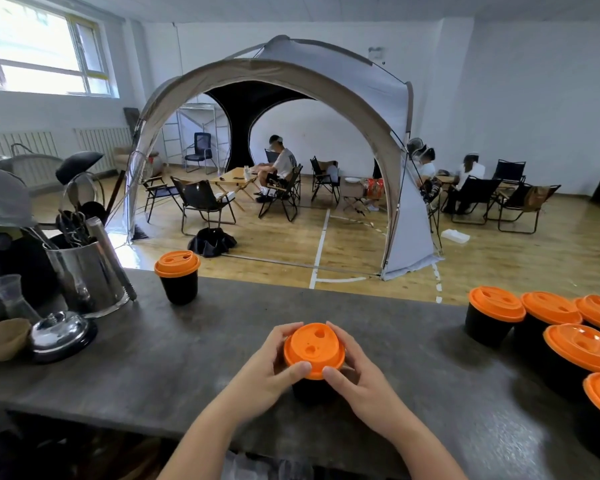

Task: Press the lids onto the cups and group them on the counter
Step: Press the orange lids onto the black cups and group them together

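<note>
A black cup (312, 389) with an orange lid (313, 348) stands on the dark counter (187, 358), near its front edge in the middle. My left hand (271, 368) and my right hand (357, 379) wrap around it from either side, thumbs on the lid's near rim and fingers curled over the far rim. A second lidded black cup (179, 277) stands alone at the counter's far edge, left of centre. Several lidded black cups (492, 317) are grouped at the right end.
At the left stand a steel utensil holder (87, 275), a chrome bell (61, 336), a clear plastic cup (9, 294) and a paper bowl (2, 339). Beyond the counter are a tent, folding chairs and seated people.
</note>
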A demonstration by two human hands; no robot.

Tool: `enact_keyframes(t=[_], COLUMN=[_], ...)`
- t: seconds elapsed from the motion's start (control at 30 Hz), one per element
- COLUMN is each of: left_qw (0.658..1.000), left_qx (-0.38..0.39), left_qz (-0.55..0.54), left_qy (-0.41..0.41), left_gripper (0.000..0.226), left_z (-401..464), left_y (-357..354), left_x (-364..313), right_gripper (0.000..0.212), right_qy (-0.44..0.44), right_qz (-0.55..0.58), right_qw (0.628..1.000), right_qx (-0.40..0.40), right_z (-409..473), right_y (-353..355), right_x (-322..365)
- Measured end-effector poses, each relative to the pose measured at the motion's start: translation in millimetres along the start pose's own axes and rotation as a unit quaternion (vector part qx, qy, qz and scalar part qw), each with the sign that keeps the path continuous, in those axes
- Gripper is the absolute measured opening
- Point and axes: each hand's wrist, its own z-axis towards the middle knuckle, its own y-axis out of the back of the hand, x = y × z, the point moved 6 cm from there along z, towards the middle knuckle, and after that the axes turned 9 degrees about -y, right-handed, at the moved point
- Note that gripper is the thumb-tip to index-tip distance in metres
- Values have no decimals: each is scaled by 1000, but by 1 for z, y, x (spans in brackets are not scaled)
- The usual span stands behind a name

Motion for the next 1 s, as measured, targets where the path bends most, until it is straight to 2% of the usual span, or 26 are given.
enact_keyframes(t=[0.13,0.37,0.5,0.57,0.67,0.73,0.87,1.0], left_qw=[1000,1000,1000,998,987,977,954,934], left_qx=[5,7,-2,-58,-162,-211,-297,-353], left_qz=[-16,-17,7,3,-8,-5,9,2], left_qy=[5,9,3,9,23,27,38,57], left_gripper=[56,56,64,64,49,41,50,43], left_z=[-1,-4,-5,-10,-23,-33,-52,-60], left_y=[-8,-12,-5,10,38,57,104,159], left_x=[2,8,3,6,17,23,34,49], right_gripper=[61,72,74,68,61,60,73,75], right_qy=[-4,-3,7,8,11,18,35,48], right_qz=[5,-2,2,14,23,26,16,8], right_qw=[1000,1000,1000,999,998,998,999,999], right_qx=[4,-4,-14,-38,-65,-52,3,23], right_z=[2,1,3,10,28,42,70,100], right_y=[-2,-4,-6,-15,-40,-63,-110,-152], right_x=[-3,-3,4,6,14,25,52,78])
